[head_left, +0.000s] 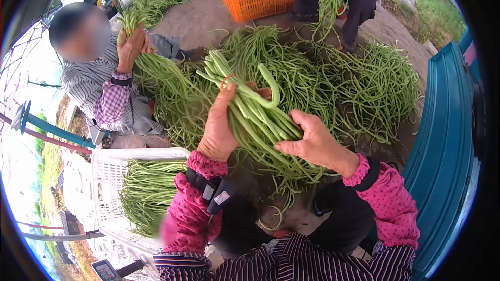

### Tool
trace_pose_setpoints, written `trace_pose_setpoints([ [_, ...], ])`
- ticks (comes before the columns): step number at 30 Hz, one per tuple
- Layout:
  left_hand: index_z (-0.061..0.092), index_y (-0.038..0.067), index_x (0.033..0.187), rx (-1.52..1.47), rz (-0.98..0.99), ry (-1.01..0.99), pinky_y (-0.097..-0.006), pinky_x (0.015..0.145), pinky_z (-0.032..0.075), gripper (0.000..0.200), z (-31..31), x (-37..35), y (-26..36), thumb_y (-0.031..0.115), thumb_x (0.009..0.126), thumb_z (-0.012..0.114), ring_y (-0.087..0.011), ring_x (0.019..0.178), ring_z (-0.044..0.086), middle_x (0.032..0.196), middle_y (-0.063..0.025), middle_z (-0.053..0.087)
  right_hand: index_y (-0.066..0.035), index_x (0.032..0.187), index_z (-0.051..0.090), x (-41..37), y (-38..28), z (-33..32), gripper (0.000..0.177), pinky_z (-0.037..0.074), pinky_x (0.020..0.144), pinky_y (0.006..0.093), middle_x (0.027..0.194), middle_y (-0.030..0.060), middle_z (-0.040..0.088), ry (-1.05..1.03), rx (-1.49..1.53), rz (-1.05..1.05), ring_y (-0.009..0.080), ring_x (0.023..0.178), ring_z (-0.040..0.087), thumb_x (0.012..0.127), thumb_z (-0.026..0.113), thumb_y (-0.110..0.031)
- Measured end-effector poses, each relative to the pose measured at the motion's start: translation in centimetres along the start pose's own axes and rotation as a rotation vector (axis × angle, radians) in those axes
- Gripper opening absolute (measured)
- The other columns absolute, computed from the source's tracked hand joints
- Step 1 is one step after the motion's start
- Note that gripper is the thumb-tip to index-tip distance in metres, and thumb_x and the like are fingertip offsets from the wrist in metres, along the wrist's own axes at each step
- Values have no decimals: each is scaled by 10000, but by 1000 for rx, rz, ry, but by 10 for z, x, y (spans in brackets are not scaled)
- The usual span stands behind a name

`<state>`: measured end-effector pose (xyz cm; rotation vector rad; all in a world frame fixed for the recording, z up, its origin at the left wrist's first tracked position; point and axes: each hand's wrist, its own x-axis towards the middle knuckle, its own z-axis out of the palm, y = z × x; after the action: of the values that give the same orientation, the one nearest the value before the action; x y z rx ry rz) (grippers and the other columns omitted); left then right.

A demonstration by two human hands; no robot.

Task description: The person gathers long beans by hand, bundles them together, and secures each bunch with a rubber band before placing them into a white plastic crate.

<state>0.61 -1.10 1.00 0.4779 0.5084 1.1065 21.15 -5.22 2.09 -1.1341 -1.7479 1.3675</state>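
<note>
Outdoor dirt floor (208, 21), loose long beans (364, 83) heaped across it. Left hand (217, 127) is clasped round the bean bundle (255, 119) below its red band (227, 79), likely keeping the tips level. Right hand (312, 143) grips mid-length, supporting the sagging tails. White crate (107, 177) sits beside the left elbow.

Head-worn fisheye view — forward and down, close over the bean bundle (253, 117)
</note>
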Motion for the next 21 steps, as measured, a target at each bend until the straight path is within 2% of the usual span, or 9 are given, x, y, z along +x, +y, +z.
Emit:
trace_pose_setpoints([
  [2, 528, -8, 1184, -17, -53, 35, -521, 954, 473, 494, 1, -1, -3, 422, 943, 501, -393, 1105, 570, 1129, -225, 604, 24, 870, 478, -2, 4, -3, 348, 455, 670, 368, 764, 162, 555, 57, -196, -59, 286, 674, 544, 727, 743, -149],
  [3, 529, -9, 1179, 29, -34, 47, -514, 949, 475, 481, -1, 0, -4, 406, 935, 519, -384, 1088, 579, 1121, -223, 607, 31, 861, 460, -3, 5, -1, 363, 450, 667, 409, 783, 207, 534, 113, -286, -103, 378, 700, 530, 722, 737, -159],
  [6, 531, -13, 1166, 109, -27, 78, -494, 937, 479, 448, -1, 1, -7, 352, 909, 562, -358, 1045, 602, 1102, -217, 616, 40, 912, 489, -7, 8, 0, 380, 460, 691, 403, 828, 203, 560, 169, -410, -143, 362, 754, 571, 730, 743, -176],
  [9, 534, -24, 1143, 73, -81, 91, -481, 944, 472, 406, 3, -4, -3, 267, 865, 588, -346, 1014, 611, 1096, -213, 618, 34, 985, 526, -10, -3, -9, 400, 476, 731, 380, 872, 173, 591, 80, -205, -97, 310, 797, 600, 743, 747, -195],
  [12, 540, -21, 1121, 8, -78, 73, -477, 944, 473, 392, -9, -3, -2, 276, 869, 587, -339, 1001, 613, 1089, -215, 619, 20, 1024, 557, -9, 3, -15, 396, 484, 768, 359, 907, 128, 620, 100, -70, -100, 247, 834, 614, 762, 744, -212],
  [13, 560, -20, 1082, -47, -80, 128, -476, 925, 484, 378, -10, 0, -4, 296, 876, 578, -329, 989, 615, 1066, -209, 629, 15, 1014, 573, -6, 8, -18, 356, 488, 779, 340, 931, 95, 629, 133, -81, -123, 196, 841, 604, 787, 727, -212],
  [16, 581, -14, 1048, -25, -49, 174, -480, 909, 492, 373, -8, -3, -2, 322, 887, 558, -325, 986, 616, 1047, -198, 639, -5, 977, 605, -4, 11, -22, 228, 490, 696, 293, 846, 49, 637, 292, -17, -88, 142, 781, 592, 831, 685, -162],
  [19, 592, -7, 1017, -40, -87, 232, -486, 907, 490, 386, -8, -1, 0, 355, 900, 526, -329, 980, 617, 1046, -193, 642, -4, 902, 619, -9, 4, -17, 129, 485, 644, 275, 792, 47, 630, 336, 19, -82, 130, 718, 590, 847, 660, -113],
  [21, 590, -27, 1049, -45, -85, 264, -485, 918, 484, 432, -7, -2, 1, 372, 906, 507, -334, 988, 616, 1061, -201, 639, 2, 869, 621, -14, 3, -13, 101, 484, 622, 267, 777, 56, 620, 275, -110, -148, 124, 680, 585, 843, 658, -89],
])
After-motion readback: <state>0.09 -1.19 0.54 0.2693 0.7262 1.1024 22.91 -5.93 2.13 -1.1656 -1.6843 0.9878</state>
